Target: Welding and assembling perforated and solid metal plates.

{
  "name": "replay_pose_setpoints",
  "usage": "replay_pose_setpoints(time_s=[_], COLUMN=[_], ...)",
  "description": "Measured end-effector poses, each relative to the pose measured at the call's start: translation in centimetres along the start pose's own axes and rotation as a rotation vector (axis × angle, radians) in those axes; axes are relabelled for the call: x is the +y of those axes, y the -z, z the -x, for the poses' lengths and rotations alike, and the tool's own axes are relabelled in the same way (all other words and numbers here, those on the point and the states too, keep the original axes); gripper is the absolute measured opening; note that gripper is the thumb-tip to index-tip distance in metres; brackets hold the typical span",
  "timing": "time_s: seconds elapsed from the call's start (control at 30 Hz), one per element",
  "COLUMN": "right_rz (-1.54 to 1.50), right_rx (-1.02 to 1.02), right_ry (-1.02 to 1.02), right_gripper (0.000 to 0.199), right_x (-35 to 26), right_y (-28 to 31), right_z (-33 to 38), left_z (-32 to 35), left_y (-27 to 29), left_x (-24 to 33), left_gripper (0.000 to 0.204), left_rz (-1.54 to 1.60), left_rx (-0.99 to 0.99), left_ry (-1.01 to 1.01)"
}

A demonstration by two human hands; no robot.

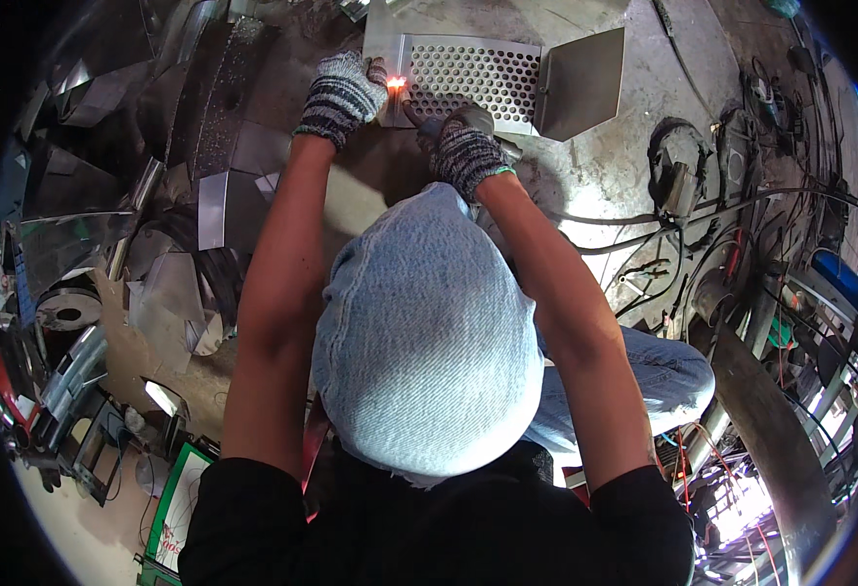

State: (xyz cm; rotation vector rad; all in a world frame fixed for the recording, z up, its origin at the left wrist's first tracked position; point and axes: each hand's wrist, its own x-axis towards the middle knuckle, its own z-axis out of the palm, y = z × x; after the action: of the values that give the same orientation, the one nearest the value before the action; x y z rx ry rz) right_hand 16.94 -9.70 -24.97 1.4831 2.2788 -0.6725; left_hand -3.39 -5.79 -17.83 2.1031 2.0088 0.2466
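Observation:
A perforated sheet-metal panel [473, 80] with a plain flange [582, 86] folded at its right lies on the floor. An orange-white glow [396, 86] burns at the panel's left edge. My right hand [466, 154], in a grey knitted glove, wraps round a dark welding torch [429, 126] whose tip points left toward the glow. My left hand [344, 98], gloved alike, is closed just left of the glow. What it holds, if anything, is too small to make out. A blue denim head cover [429, 332] fills the middle of the view and hides what lies beneath.
Sheet-metal offcuts [219, 98] crowd the left side, with a round spool [67, 311] below them. Black cables [634, 239] cross the concrete floor to the right. A clamp [647, 272] lies among them. A curved metal strip [771, 430] stands at the lower right.

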Motion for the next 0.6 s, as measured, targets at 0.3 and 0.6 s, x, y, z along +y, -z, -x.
replay_pose_setpoints(time_s=[0.3, 0.6], right_rz=[0.042, -0.162], right_rx=[-0.022, 0.116], right_ry=[0.013, 0.018], right_gripper=[0.047, 0.043], right_x=[0.1, 3.2], right_y=[1.8, -1.8], right_z=[0.9, 1.5], left_z=[-0.5, -1.5], left_y=[0.8, -0.7], left_x=[1.4, 2.7], left_gripper=[0.053, 0.049], left_rz=[0.013, 0.056], left_rx=[-0.094, 0.026], left_ry=[0.002, -0.052])
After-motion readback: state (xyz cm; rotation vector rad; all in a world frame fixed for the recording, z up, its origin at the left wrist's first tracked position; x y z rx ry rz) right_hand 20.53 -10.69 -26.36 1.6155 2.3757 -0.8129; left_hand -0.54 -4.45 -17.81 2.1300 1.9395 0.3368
